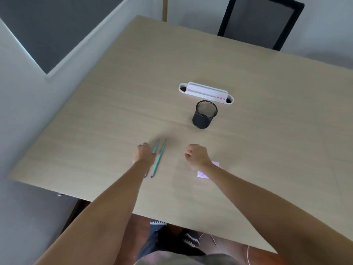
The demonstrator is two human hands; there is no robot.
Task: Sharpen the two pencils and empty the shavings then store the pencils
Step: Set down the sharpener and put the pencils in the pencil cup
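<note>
Head view: both hands low over pencils and sharpener

Head view, looking down on a pale wooden surface (114, 115). Left hand (143, 154) curled loosely, knuckles up, fingers folded under, resting over the nearer of two teal pencils (159, 157); whether gripping that pencil or only lying on it, cannot tell. Second pencil just right of the left hand, flat on the surface, tip pointing away, purple end toward the body. Both pencils nearly parallel, close together. Right hand (197, 155) also curled into a loose fist, fingers tucked in, holding nothing visible, well right of the pencils. Small pale lilac sharpener (202, 174) partly hidden beneath the right wrist, on the surface. Black mesh cup (204, 114) upright, beyond the right hand. White tray-like holder (206, 93) just past the cup. Dark chair (261, 22) at the far edge.
</note>
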